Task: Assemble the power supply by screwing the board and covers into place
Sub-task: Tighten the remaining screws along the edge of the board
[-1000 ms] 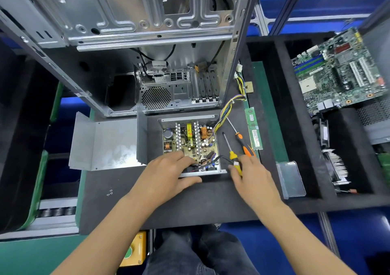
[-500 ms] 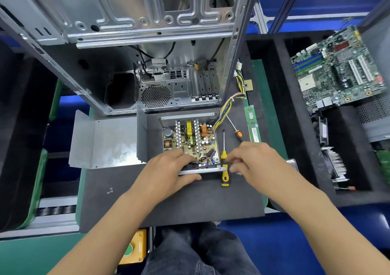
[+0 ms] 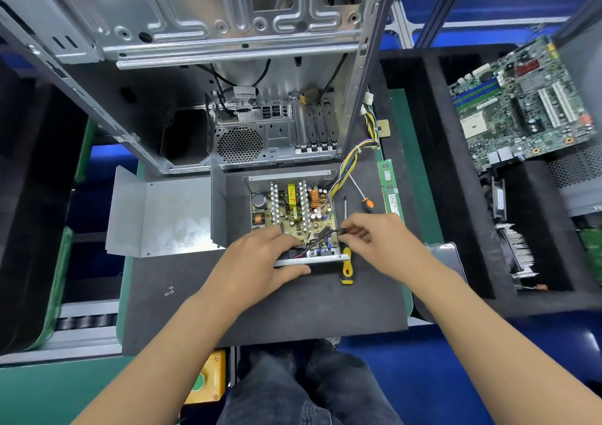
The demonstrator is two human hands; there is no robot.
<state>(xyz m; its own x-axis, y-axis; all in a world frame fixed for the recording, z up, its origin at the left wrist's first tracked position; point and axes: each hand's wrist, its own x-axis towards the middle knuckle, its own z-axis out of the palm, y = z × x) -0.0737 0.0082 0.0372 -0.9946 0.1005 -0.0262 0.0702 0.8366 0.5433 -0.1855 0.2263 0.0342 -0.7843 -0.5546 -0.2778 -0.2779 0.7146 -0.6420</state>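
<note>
The open power supply case [image 3: 286, 177] lies on the black mat with its yellowish board [image 3: 293, 212] inside. My left hand [image 3: 257, 261] grips the case's near wall, fingers over the rim and thumb along the front. At the board's near right corner, my right hand [image 3: 374, 239] pinches the black wires [image 3: 329, 232]. A yellow-handled screwdriver [image 3: 346, 270] lies free against the case's right side. An orange-handled screwdriver [image 3: 367, 203] lies further back. The bent metal cover [image 3: 163, 216] rests to the left. A few small screws [image 3: 169, 289] sit on the mat.
An open computer chassis [image 3: 228, 66] towers behind the power supply, and a coloured wire bundle [image 3: 350, 160] runs up its right side. To the right are a RAM stick [image 3: 391, 186] and a motherboard [image 3: 521, 105] in a black tray. A yellow button box [image 3: 208, 379] sits below the mat.
My right hand took the yellow screwdriver from beside the orange one, laid it against the case's right side, let go, and moved onto the black wires. My left hand stayed put.
</note>
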